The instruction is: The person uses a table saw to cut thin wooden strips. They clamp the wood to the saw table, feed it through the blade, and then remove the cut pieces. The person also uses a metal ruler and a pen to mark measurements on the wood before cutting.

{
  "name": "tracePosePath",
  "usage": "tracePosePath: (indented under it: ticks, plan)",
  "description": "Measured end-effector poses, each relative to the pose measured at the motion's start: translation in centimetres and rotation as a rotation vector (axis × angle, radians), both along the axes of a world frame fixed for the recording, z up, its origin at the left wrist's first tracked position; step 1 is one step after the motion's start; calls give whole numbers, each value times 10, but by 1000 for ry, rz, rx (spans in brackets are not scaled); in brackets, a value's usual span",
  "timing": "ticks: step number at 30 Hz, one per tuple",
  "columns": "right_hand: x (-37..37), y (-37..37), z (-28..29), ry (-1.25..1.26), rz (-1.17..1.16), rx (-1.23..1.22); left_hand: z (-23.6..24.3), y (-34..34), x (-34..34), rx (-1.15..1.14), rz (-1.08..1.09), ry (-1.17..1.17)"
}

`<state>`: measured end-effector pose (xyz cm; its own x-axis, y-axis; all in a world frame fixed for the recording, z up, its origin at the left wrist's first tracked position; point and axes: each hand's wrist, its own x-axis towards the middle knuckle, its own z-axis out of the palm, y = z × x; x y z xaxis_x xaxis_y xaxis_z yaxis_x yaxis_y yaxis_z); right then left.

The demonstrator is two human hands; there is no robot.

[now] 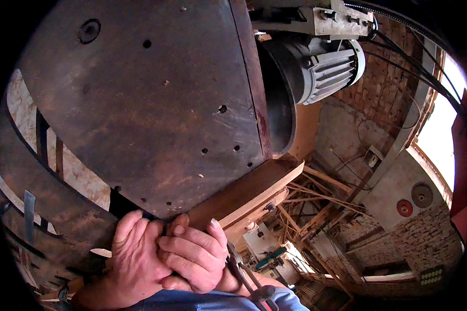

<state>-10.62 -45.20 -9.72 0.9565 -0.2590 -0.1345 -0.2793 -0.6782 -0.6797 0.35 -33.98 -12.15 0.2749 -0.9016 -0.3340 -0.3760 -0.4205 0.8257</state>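
My left hand (137,262) and my right hand (197,256) are pressed together at the near edge of a large dark plate (155,103) with several small holes. The fingers of both hands are curled. Whatever lies between or under them, if anything, is hidden. A wooden board (238,192) runs along the plate's edge, and its near end lies close to my right fingertips. Beside my right wrist is a dark metal tool (263,294) with long thin arms; I cannot tell its exact kind or whether anything holds it.
Beyond the plate, at the upper right, sits a finned grey motor (327,72) with cables above it. Stacked wooden strips (316,207) lean at the right near a brick wall. At the left, a curved dark metal rim (62,192) borders an opening in the plate.
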Motion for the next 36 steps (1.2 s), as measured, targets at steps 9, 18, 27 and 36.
tracePosePath:
  ticks: [9, 18, 27, 36]
  plan:
    - [1, 2, 0, -16, -29, 12, 2, -1, 2, -1, 15, 25]
    - [2, 0, 1, -12, -19, 8, 0, 1, -2, -13, 40, 11]
    - [2, -3, -3, -33, 5, -38, 0, -3, 10, 3, -49, 74]
    - [-1, -3, -3, -3, 34, -39, -2, 0, 9, 48, -113, 116]
